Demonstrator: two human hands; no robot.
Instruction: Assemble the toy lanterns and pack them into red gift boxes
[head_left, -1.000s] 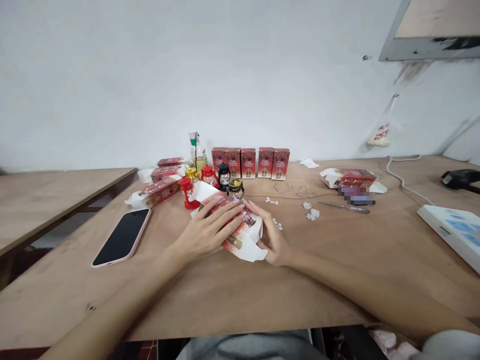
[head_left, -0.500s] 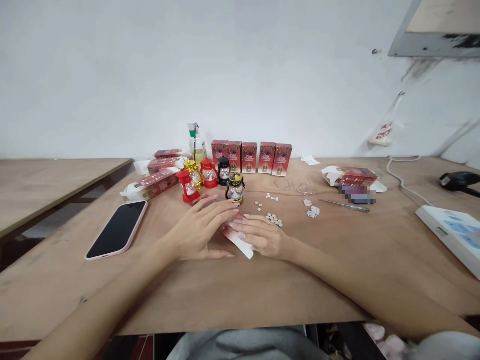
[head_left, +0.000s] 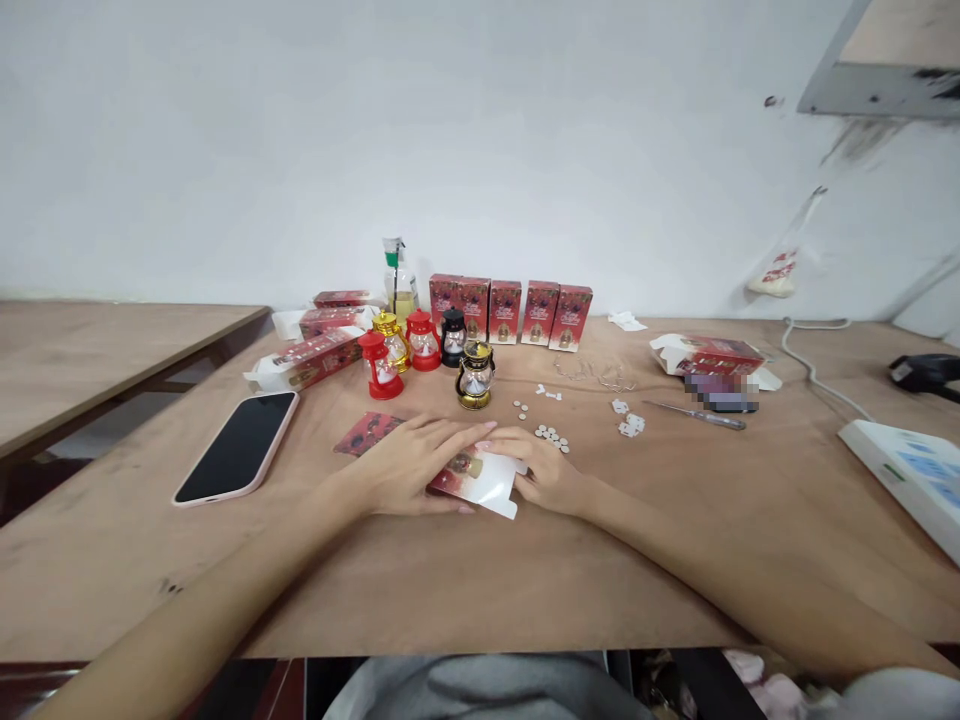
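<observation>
A flattened red and white cardboard box (head_left: 480,476) lies slantwise on the table under my hands, its printed left end showing past my wrist. My left hand (head_left: 420,460) rests across its middle, fingers stretched out flat and the thumb along the near side. At the white flap end, my right hand (head_left: 544,470) has its bent fingers closed on the box; its thumb is partly hidden. The fingertips of both hands nearly meet over the far edge. Just beyond stands a black and gold lantern (head_left: 475,377), with a red lantern (head_left: 381,368) to its left.
Further lanterns stand behind, before upright red boxes (head_left: 505,312) and a bottle (head_left: 402,295). Coin-like discs (head_left: 551,437), white pieces (head_left: 631,426) and a screwdriver (head_left: 705,415) lie to the right. A phone (head_left: 238,447) lies at left; opened boxes (head_left: 322,362) lie behind it.
The box now shows flatter and wider between my hands, with more of its printed face and white flap uncovered. My right hand's fingers have bent from lying flat. The view has shifted slightly.
</observation>
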